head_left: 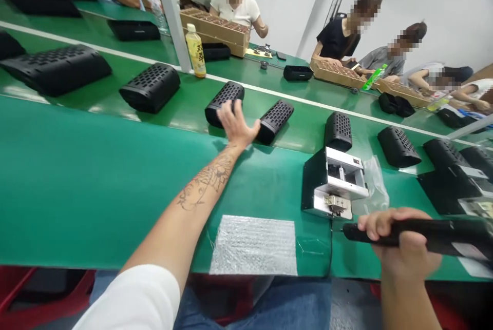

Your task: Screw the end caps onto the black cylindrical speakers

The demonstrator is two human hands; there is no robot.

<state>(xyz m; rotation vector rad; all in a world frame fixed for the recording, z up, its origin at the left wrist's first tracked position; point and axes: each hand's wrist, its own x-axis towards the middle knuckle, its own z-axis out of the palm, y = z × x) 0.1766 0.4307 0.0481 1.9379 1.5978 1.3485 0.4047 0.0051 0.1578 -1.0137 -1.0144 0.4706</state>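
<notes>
My left hand [236, 124] reaches out across the green belt [96, 166], fingers spread, between two black perforated speaker shells. It lies against the shell [224, 99] on its left, and its thumb touches the shell [276, 118] on its right. My right hand [404, 248] is closed around a black electric screwdriver [423, 233] held level near the table's front edge. A grey foam pad [254, 245] lies in front of me.
A small black-and-metal screw feeder [333, 183] stands right of centre, a clear plastic bag [375, 181] beside it. More black shells [150, 86] line the belt. A yellow bottle [195, 50] stands by a post. Several people work across the line at cardboard trays [215, 27].
</notes>
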